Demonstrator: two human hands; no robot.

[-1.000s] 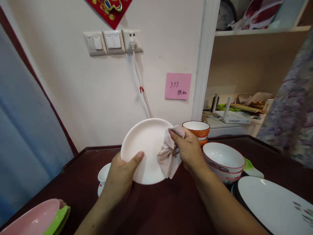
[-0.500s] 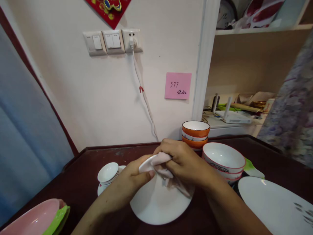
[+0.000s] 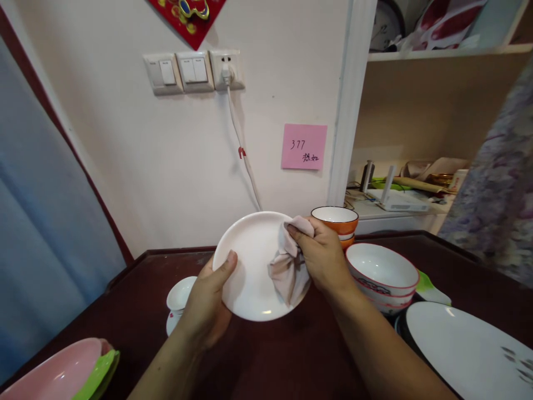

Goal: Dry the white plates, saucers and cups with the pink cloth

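My left hand [image 3: 206, 303] grips the lower left rim of a round white plate [image 3: 250, 266], thumb on its face, holding it tilted up above the dark table [image 3: 275, 361]. My right hand [image 3: 322, 258] is closed on a crumpled beige cloth [image 3: 287, 266] and presses it against the plate's right side. The cloth hangs down over the plate's face.
Stacked orange bowls [image 3: 336, 219] and red-rimmed white bowls [image 3: 381, 269] stand right of the plate. A large white platter [image 3: 466, 347] lies at front right. Small white cups [image 3: 179, 297] sit behind my left hand. Pink and green plates [image 3: 70, 375] are at front left. A power cord [image 3: 244, 150] hangs down the wall.
Half a second ago the plate lay low and flat near the table with both hands on the cloth; now my left hand has raised and tilted it upright, and the right wipes its right side.
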